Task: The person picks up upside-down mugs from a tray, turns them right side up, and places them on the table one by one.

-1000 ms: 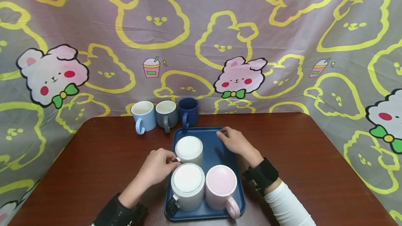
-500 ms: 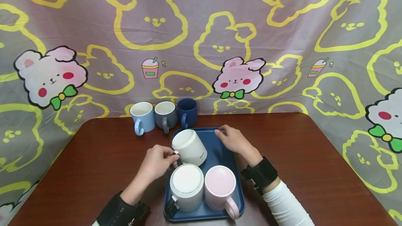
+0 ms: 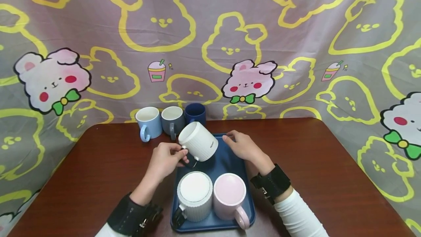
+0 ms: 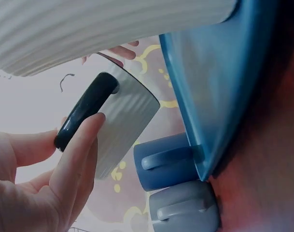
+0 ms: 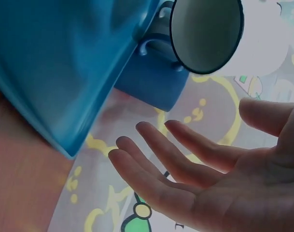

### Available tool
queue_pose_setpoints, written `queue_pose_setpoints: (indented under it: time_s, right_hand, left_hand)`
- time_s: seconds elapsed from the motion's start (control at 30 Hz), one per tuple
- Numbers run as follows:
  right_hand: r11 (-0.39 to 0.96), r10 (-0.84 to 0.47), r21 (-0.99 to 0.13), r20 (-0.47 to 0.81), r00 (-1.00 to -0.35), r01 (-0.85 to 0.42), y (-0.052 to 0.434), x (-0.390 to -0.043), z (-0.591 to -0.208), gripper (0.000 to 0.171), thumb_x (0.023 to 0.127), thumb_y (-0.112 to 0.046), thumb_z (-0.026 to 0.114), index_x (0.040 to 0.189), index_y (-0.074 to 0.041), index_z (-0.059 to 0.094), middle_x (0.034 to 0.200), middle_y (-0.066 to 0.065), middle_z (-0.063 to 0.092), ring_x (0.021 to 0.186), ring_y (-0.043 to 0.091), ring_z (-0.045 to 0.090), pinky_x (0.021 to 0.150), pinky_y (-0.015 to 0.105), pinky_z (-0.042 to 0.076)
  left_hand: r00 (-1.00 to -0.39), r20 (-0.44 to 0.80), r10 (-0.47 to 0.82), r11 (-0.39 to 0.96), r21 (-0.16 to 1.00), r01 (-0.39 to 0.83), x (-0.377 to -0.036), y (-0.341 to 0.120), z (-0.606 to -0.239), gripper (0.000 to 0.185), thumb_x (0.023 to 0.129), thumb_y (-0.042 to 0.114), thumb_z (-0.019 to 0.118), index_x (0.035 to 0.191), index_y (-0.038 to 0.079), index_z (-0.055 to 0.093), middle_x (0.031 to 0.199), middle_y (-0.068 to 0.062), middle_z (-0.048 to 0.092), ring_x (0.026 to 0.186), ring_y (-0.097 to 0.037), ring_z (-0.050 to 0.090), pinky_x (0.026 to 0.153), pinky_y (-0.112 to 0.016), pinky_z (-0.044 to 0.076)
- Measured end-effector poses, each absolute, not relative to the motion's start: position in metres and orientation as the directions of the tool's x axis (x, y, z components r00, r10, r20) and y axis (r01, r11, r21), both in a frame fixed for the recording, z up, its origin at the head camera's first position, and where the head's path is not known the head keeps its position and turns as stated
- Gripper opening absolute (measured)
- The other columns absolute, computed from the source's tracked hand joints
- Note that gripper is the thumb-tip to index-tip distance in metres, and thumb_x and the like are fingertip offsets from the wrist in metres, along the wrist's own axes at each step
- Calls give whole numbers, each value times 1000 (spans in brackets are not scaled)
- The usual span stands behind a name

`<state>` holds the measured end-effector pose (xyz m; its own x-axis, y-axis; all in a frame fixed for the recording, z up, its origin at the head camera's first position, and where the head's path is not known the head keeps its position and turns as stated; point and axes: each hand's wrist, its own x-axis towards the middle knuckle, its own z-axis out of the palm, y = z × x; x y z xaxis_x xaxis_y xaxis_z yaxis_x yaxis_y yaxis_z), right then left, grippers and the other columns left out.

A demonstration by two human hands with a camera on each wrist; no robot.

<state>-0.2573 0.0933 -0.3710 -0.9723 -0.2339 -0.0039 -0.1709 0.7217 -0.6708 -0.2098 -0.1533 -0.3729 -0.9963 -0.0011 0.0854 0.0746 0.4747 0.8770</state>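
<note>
I see L hand (image 3: 166,160) pinching the dark handle of white ribbed mug (image 3: 198,141), tilted, lifted over far end of blue tray (image 3: 230,160). R hand (image 3: 241,146) wide, fingers relaxed, just right of it. Near on tray: 2nd ribbed mug (image 3: 194,195), pink mug (image 3: 230,195). Far: 3 mugs (image 3: 171,118) crowd tray's edge.

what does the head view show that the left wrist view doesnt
Only the head view shows the right hand open by the tray, the pink mug, the light blue mug and the wooden table. Only the left wrist view shows the fingers curled round the black handle up close. Both show the left hand lifting the white ribbed mug above the blue tray.
</note>
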Motion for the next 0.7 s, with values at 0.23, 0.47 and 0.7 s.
queue_pose_setpoints:
  time_s: [0.23, 0.47, 0.7]
  right_hand:
    - [712, -250, -676, 9, -968, -190, 92, -253, -366, 47, 97, -37, 50, 129, -3, 52, 126, 16, 59, 113, 31, 58, 93, 47, 50]
    - [709, -264, -675, 17, -964, -206, 90, -250, -359, 44, 97, -35, 51, 128, -4, 54, 124, 14, 61, 112, 28, 58, 94, 45, 49]
    - [698, -278, -682, 23, -960, -219, 88, -248, -354, 43, 97, -34, 51, 128, -5, 55, 123, 13, 61, 111, 28, 59, 93, 45, 50]
  left_hand:
    - [-994, 107, -31, 438, 895, 83, -215, -153, -365, 15, 87, 7, 66, 90, -7, 70, 73, -14, 69, 66, -19, 70, 60, -31, 58]
    - [-992, 115, -53, 402, 912, 84, -220, -153, -360, 17, 89, 9, 65, 91, -8, 69, 74, -15, 69, 66, -17, 69, 61, -31, 58]
    - [-989, 135, -52, 357, 928, 108, -226, -151, -355, 18, 89, 8, 64, 93, -9, 68, 75, -17, 69, 66, -17, 68, 61, -30, 58]
